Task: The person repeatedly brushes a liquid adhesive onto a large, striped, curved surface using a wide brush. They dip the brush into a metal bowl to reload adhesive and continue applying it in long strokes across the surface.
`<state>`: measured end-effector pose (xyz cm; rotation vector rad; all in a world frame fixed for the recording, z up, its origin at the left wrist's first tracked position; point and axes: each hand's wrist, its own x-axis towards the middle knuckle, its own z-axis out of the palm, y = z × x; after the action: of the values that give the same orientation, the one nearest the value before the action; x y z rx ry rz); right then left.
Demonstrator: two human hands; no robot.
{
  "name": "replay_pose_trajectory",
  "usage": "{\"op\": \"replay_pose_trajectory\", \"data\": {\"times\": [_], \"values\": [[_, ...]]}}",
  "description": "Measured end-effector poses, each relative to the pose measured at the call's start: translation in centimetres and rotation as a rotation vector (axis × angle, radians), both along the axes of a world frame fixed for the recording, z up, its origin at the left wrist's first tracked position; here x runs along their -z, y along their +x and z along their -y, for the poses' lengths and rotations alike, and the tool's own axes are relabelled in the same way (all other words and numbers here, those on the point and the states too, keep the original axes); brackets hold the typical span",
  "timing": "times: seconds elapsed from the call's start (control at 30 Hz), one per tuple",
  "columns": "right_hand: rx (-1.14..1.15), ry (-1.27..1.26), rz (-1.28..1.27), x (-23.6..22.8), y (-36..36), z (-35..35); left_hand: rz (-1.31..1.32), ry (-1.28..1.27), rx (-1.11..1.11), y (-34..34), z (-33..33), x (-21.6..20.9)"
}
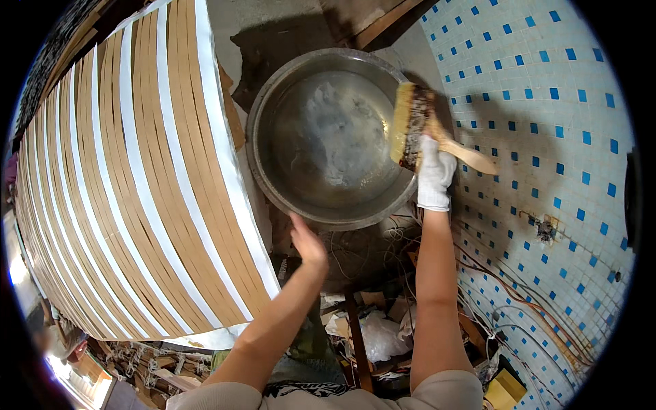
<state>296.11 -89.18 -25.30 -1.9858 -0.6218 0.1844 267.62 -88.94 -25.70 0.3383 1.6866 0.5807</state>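
My right hand (435,174), in a white glove, grips a wide wooden-handled brush (413,126) over the right rim of a large round metal basin (263,160). The brush has pale yellow bristles facing left and a dark, stained band; its handle points to the right. A cloudy, shallow liquid (335,130) lies in the basin. My bare left hand (307,242) is just below the basin's near rim, fingers stretched out with nothing in them. Whether its fingertips touch the rim I cannot tell.
On the left is a broad surface with brown strips on white sheeting (143,171). A wall of pale tiles with blue squares (533,102) rises on the right, with cables (540,304) along it. Clutter and a clear plastic bag (383,335) lie below the basin.
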Motion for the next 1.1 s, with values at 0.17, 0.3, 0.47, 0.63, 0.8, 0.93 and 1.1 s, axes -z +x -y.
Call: {"op": "replay_pose_trajectory", "data": {"times": [0.17,0.3,0.47,0.63,0.8,0.93,1.1], "values": [[-0.091,-0.398,0.678,-0.3,-4.2,-3.5,0.201,-0.275,0.488,-1.0,6.7,-8.1],[-0.086,-0.893,0.422,2.2,-4.7,-4.4,0.159,0.276,0.727,-5.7,4.5,-13.8],[-0.094,-0.729,0.070,2.2,-2.8,-3.0,-0.438,0.901,0.811,-19.3,-3.5,-15.1],[0.153,-0.183,-0.582,1.6,-2.1,-0.9,-1.313,0.862,0.948,-31.6,-9.5,-14.5],[0.255,-0.136,-0.731,1.3,-1.4,0.1,-1.517,0.883,1.114,-32.0,-10.0,-12.4],[0.292,-0.057,-0.968,-1.8,-5.6,-0.6,-1.520,0.747,1.099,-32.3,-9.4,-13.0],[0.296,0.078,-1.121,-5.2,-9.4,0.5,-1.421,0.698,1.154,-33.1,-9.3,-13.0]]}}
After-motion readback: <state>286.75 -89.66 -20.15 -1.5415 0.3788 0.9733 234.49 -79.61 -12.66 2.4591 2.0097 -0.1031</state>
